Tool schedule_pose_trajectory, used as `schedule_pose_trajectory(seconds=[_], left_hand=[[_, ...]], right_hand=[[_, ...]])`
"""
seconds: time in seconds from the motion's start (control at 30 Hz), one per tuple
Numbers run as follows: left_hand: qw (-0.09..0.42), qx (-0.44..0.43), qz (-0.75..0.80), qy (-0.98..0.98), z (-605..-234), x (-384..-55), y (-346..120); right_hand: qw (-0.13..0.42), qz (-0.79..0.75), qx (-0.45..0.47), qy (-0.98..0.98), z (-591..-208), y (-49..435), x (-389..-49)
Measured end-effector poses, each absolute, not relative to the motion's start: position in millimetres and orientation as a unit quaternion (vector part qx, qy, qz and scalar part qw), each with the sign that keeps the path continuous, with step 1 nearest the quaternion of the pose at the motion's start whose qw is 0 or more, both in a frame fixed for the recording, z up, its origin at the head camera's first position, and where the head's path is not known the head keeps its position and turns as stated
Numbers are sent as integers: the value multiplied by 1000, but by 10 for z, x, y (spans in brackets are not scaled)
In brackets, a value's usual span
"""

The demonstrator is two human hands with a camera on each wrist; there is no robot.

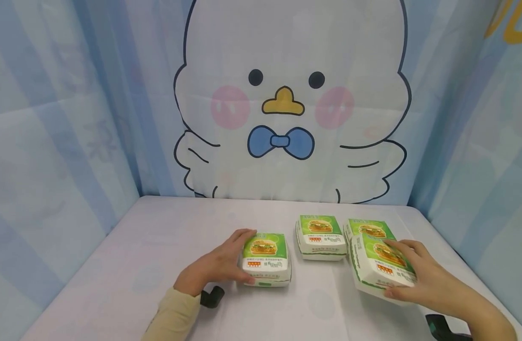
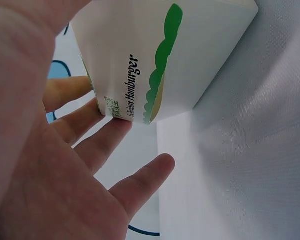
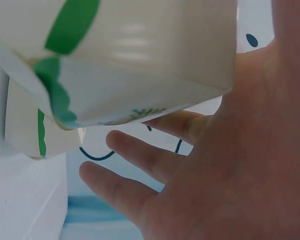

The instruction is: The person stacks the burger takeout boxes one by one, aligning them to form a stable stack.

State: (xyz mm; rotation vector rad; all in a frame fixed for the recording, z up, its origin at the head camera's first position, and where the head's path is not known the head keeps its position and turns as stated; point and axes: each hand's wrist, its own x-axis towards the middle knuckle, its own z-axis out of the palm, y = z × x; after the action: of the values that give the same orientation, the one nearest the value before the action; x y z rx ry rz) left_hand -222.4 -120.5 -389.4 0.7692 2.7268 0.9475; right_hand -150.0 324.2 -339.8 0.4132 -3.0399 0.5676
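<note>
A green-and-white hamburger box point(image 1: 267, 260) sits on the white table, left of the other boxes. My left hand point(image 1: 216, 263) grips it from its left side, thumb at the near corner and fingers at the far edge. The left wrist view shows "Delicious Hamburger" on the carton's side point(image 2: 115, 55), with fingertips at its edge. Another hamburger box point(image 1: 382, 267) is tilted and raised off the table at the right. My right hand point(image 1: 431, 282) holds it by its right side, thumb at the near edge; two fingers stretch out free of it in the right wrist view.
Two more matching hamburger boxes stand behind: one in the middle point(image 1: 321, 237), one at the right point(image 1: 369, 227) partly hidden by the raised box. A cloth backdrop with a cartoon bird point(image 1: 286, 52) rises at the table's point(image 1: 171, 227) back edge, with blue-striped cloth on both sides.
</note>
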Motion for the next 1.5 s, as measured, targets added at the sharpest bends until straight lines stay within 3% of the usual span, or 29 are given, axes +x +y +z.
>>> schedule_pose_trajectory(seconds=[1.5], left_hand=[[95, 236, 323, 912, -3884, -2219, -1195]], right_hand=[[56, 246, 172, -952, -3164, 2342, -1707]])
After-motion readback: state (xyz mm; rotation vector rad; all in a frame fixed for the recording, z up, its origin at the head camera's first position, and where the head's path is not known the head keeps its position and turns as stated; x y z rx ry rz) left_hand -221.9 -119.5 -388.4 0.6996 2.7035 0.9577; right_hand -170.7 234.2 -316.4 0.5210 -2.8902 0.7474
